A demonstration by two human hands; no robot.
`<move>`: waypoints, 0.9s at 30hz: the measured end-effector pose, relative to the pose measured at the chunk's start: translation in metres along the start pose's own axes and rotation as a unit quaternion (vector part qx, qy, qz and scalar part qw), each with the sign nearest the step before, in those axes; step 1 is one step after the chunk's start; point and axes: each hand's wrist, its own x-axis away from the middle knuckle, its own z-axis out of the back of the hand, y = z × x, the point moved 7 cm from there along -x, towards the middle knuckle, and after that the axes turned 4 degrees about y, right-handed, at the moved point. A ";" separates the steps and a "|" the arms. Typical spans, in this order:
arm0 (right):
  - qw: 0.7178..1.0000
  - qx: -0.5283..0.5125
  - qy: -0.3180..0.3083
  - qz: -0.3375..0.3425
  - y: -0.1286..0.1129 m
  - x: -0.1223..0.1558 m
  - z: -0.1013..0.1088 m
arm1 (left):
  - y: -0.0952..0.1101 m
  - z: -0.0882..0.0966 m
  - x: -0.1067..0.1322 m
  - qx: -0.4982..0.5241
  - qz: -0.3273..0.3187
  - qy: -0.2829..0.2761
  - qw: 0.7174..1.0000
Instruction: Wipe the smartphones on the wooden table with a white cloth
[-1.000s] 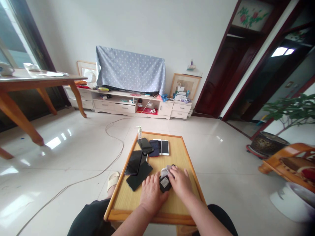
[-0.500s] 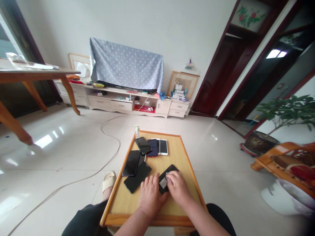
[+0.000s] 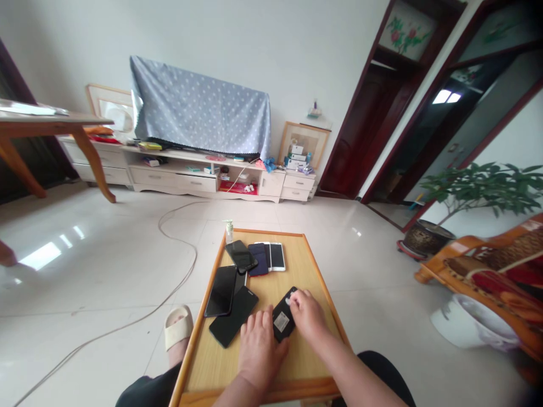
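Observation:
A black phone (image 3: 283, 315) with a white sticker lies face down on the small wooden table (image 3: 311, 261). My left hand (image 3: 257, 349) rests flat beside its near end, fingers spread and touching its edge. My right hand (image 3: 309, 314) lies over the phone's far end, fingers curled and pressing something small and pale against it; I cannot make out what. Two black phones (image 3: 229, 299) lie to the left, and several more phones (image 3: 255, 257) sit in a row further away.
A small pump bottle (image 3: 229, 230) stands at the table's far left corner. A cable (image 3: 169, 249) trails over the tiled floor. My slippered foot (image 3: 177, 328) is left of the table. A wooden chair (image 3: 487, 271) and potted plant (image 3: 428, 237) stand at the right.
The pale cloth seen bunched by my right hand is now mostly hidden, and that hand has slid toward the phone's far end. The camera has turned to the right.

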 end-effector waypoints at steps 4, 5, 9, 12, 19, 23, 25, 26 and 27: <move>0.991 -0.064 -0.099 0.064 -0.035 0.033 -0.028 | -0.002 -0.003 -0.004 -0.001 -0.008 0.011 1.000; 0.989 -0.072 -0.110 0.069 -0.038 0.031 -0.031 | -0.002 -0.003 -0.005 -0.001 -0.012 0.012 1.000; 0.998 -0.041 -0.054 0.008 -0.015 -0.022 -0.020 | 0.001 -0.003 -0.006 -0.002 -0.016 0.019 1.000; 0.999 -0.014 -0.009 -0.049 0.009 -0.055 -0.007 | 0.003 -0.002 -0.006 -0.010 -0.013 0.012 1.000; 0.998 -0.051 -0.016 0.019 -0.009 0.013 -0.009 | 0.009 -0.002 -0.004 -0.007 -0.008 -0.017 1.000; 0.996 -0.081 -0.024 0.034 0.005 0.033 -0.002 | 0.016 0.001 -0.001 -0.017 -0.007 -0.029 0.999; 0.998 -0.066 0.010 -0.004 0.029 0.022 0.013 | 0.021 0.005 0.003 -0.020 -0.009 -0.029 0.999; 0.998 -0.056 0.030 -0.024 0.040 0.016 0.021 | 0.024 0.007 0.005 -0.020 -0.011 -0.027 0.999; 0.997 -0.048 0.047 -0.038 0.049 0.010 0.029 | 0.026 0.009 0.008 -0.019 -0.012 -0.024 0.999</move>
